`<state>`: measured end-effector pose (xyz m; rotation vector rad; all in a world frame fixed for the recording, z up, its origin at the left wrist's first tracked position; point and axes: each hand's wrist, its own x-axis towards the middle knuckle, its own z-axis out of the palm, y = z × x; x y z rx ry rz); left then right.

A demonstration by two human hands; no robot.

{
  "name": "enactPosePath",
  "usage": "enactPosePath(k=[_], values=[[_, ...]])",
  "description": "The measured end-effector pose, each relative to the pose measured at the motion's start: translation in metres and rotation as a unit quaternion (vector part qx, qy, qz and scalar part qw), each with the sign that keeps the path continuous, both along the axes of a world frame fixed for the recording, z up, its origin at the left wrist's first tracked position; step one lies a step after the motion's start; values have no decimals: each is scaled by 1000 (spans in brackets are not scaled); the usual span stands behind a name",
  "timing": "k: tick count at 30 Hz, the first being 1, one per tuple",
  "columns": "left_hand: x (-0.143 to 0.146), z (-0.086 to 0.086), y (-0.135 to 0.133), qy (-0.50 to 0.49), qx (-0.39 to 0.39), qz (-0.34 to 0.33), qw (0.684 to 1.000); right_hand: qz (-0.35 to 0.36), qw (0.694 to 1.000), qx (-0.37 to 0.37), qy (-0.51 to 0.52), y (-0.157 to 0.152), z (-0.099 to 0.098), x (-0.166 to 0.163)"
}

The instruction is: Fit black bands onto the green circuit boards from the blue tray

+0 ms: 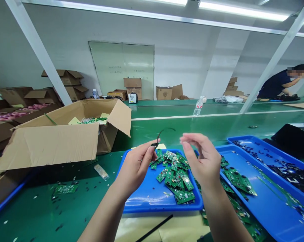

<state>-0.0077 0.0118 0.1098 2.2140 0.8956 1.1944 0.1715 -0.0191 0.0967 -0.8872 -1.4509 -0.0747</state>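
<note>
My left hand (pixel 138 161) is closed in a pinch around a small black part (pixel 155 145). From it a thin dark strip or wire (pixel 164 130) curves up and to the right. Facing it, my right hand (pixel 202 156) is held up with curled fingers, its thumb apart from them and nothing visible in between. Both hands are raised over a blue tray (pixel 139 201), which holds a pile of small green circuit boards (pixel 175 178). A black strip (pixel 155 228) lies on the yellowish paper (pixel 182 232) in front of the tray.
An open cardboard box (pixel 53 144) stands at the left. More blue trays (pixel 265 188) at the right hold boards and black parts. Loose boards (pixel 66 188) lie on the green bench. A water bottle (pixel 199 106) stands behind; a person (pixel 277 82) bends over at far right.
</note>
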Motion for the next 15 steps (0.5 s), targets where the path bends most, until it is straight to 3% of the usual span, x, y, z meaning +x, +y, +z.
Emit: enactPosePath(k=[5, 10, 15], values=[[5, -4, 0, 33, 68, -16, 997, 64, 993, -91, -46, -4, 1, -6], [6, -4, -2, 60, 54, -60, 995, 48, 996, -63, -32, -1, 1, -12], [6, -9, 2, 13, 21, -65, 998, 76, 995, -22, -61, 0, 4, -9]])
